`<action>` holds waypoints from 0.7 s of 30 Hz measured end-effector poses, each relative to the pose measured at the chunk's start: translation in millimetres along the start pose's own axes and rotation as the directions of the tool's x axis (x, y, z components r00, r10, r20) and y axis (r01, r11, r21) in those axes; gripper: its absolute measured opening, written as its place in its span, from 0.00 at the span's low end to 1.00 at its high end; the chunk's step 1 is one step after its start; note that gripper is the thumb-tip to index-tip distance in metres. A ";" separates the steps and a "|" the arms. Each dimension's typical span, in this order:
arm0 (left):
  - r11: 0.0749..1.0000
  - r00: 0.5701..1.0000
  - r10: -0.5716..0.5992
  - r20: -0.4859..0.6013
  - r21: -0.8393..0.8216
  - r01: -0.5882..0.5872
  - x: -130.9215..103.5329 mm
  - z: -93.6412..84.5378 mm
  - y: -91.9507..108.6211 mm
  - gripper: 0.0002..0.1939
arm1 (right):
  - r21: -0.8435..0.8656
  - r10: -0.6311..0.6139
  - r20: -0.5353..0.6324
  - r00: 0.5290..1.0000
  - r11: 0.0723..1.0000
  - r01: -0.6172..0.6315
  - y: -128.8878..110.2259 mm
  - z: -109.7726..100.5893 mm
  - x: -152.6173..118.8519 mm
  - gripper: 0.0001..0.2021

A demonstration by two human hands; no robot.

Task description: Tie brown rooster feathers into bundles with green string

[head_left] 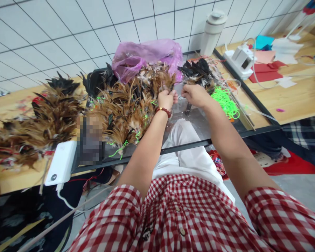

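My left hand, with a dark red bead bracelet on the wrist, is closed at the right edge of a heap of brown feathers. Its fingertips are pinched, and what lies between them is too small to make out. Just to the right, a small gap away, my right hand is also closed, thumb and fingers pressed together. Black feathers lie behind it. A tangle of bright green cord is by my right wrist. Short green ties show among the brown feathers.
A purple plastic bag and a white tumbler stand by the tiled wall. On the left are another feather heap, a white power bank and a pixelated patch. A power strip and red paper lie right.
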State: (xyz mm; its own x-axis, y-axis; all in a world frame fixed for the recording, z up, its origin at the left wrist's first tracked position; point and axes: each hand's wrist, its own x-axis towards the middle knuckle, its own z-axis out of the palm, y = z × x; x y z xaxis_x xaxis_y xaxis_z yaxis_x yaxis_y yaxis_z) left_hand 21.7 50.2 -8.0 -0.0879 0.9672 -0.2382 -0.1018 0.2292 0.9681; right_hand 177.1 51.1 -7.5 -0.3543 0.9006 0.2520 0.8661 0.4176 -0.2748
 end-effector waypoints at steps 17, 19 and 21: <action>0.993 0.990 -0.046 0.132 0.113 0.031 -10.0 3.5 0.9 0.16 | -0.061 -0.028 -0.094 0.995 0.998 0.022 -4.1 -10.5 -1.4 0.17; 0.993 0.986 -0.045 0.160 0.112 0.028 -11.5 3.6 1.9 0.16 | -0.080 -0.019 -0.102 0.995 0.997 0.011 -3.0 -9.8 -1.7 0.16; 0.993 0.982 -0.044 0.184 0.117 0.023 -14.6 3.8 3.7 0.15 | -0.096 -0.023 -0.113 0.993 0.995 0.012 -1.3 -5.6 -0.8 0.16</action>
State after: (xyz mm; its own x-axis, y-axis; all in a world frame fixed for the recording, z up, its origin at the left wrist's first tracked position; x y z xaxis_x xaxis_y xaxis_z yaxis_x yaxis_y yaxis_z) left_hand 26.3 37.3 -0.7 0.1002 0.9598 -0.2621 0.0127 0.2622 0.9649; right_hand 178.3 49.1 -2.1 -0.3319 0.8711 0.3619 0.8917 0.4149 -0.1810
